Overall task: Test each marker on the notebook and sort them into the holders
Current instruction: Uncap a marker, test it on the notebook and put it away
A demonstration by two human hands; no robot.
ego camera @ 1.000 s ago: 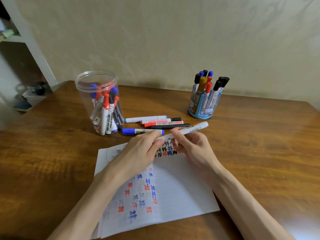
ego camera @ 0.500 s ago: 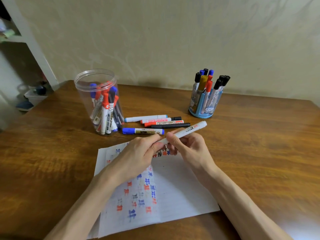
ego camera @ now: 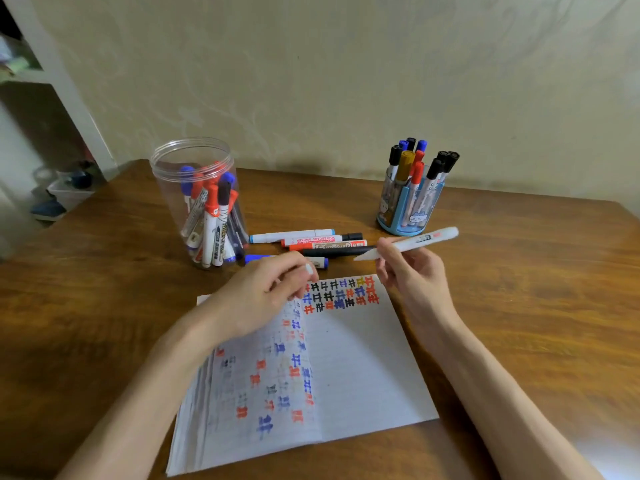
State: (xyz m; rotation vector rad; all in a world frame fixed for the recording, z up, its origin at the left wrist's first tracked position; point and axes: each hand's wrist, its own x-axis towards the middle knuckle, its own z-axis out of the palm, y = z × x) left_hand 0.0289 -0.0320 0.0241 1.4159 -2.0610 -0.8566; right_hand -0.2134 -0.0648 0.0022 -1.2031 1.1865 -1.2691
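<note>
Item under test, white marker [ego camera: 415, 242]: now uncapped, bare nib pointing left, raised above the bench [ego camera: 519, 306] just beyond the far edge of the notebook [ego camera: 363, 358]. Half a second ago capped and held in both hands; since pulled apart.

Right hand [ego camera: 412, 275], grip: pinching the barrel near the nib end between thumb and fingertips.

Left hand [ego camera: 263, 292], grip: curled round a small white piece, apparently the cap [ego camera: 309, 268], over the notebook's top edge.

Judged: uncapping complete, test stroke next, sorting after that.

Notebook: open flat on the bench, with three rows of black, blue, red and ochre test marks across the top of the right page and blank paper below.

Clear plastic jar [ego camera: 194, 157], rear left, lidless: leaning markers with blue, red and black caps.

Blue pen holder [ego camera: 398, 223], rear right: upright markers with black, blue and red caps, plus one ochre.

Between the two, five loose markers [ego camera: 322, 242] lying on the bench, the nearest partly hidden behind the left hand; presumably awaiting test.
</note>
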